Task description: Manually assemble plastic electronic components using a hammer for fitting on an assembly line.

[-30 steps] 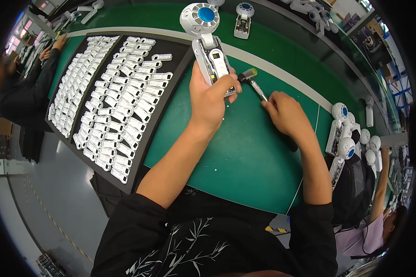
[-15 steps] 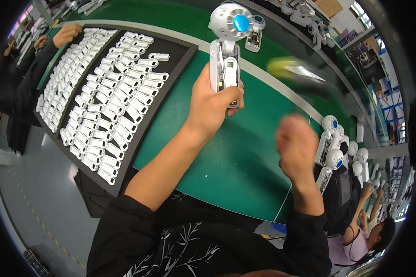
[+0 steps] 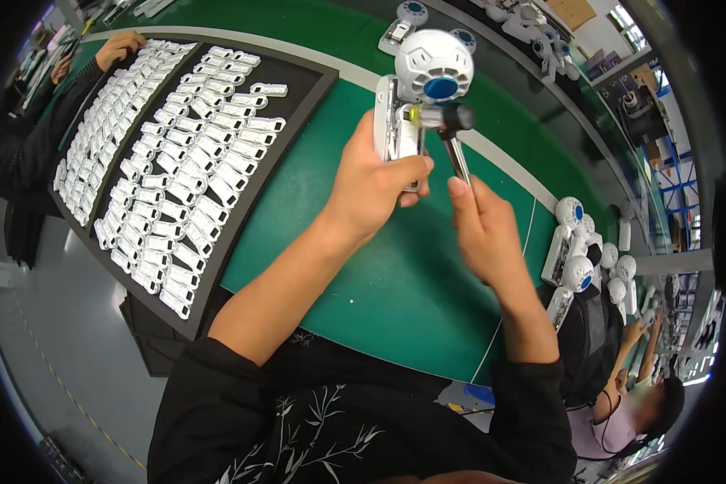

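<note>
My left hand (image 3: 367, 181) is closed around the handle of a white handheld device (image 3: 431, 60), held upright above the green table. The device has a round vented head with a blue centre, and its open handle shows inner parts. In my right hand (image 3: 490, 230) is a small two-faced mallet (image 3: 442, 118), gripped by its metal shaft. Its yellow face touches or nearly touches the upper handle, just below the round head; its black face points right. Fingers hide the lower part of the handle.
Left, a dark tray (image 3: 298, 101) holds rows of small white casings (image 3: 202, 153). Another person's hand (image 3: 119, 48) rests at its far edge. Similar devices (image 3: 570, 214) stand to the right beside a black bag (image 3: 593, 335); more lie beyond the green table (image 3: 363, 323).
The mallet, blurred in the air at right before, has come left against the device's handle. The device's round head has shifted right, its blue centre now lower.
</note>
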A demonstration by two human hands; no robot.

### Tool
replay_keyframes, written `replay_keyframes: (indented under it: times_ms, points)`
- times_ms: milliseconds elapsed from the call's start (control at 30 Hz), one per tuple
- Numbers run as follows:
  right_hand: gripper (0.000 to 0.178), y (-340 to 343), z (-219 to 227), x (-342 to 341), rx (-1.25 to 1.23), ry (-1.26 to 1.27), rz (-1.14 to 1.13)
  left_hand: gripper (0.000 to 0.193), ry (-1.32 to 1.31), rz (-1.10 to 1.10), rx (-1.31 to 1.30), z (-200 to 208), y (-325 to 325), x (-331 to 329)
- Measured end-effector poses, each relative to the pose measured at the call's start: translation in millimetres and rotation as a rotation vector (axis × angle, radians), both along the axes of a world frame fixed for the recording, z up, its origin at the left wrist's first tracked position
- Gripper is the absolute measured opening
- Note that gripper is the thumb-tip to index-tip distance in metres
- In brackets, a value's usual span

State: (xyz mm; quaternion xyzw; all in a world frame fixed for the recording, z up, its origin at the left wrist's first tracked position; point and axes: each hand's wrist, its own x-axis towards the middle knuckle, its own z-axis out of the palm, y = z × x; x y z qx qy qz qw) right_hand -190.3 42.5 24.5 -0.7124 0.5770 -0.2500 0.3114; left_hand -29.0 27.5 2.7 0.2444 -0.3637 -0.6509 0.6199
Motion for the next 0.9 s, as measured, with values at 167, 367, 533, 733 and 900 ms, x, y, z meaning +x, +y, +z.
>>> replay_keyframes:
  times_ms: [167, 367, 533, 733, 900]
  points:
    - [0.042, -3.7, 6.3, -19.0, 0.089, -0.02, -0.118, 0.029, 0.115, 0.12, 0.09, -8.4, -9.0, 10.6]
    - [0.042, -7.2, -10.1, -10.7, -0.056, -0.224, 0.101, 0.038, 0.108, 0.138, 0.158, -16.8, -16.6, 6.5]
    - [0.043, -2.6, -10.3, 11.6, 0.644, -0.682, 0.054, 0.059, -0.089, -0.011, 0.094, -34.5, -4.0, -15.0]
    - [0.039, -69.7, -50.9, -60.7, 0.468, -1.21, -0.472, 0.07, -0.155, -0.001, 0.172, -26.4, -2.2, -18.8]
    - [0.039, -128.7, -66.6, -110.8, 0.193, -1.25, -0.665, 0.069, -0.193, -0.002, 0.146, -27.9, -3.0, -19.4]
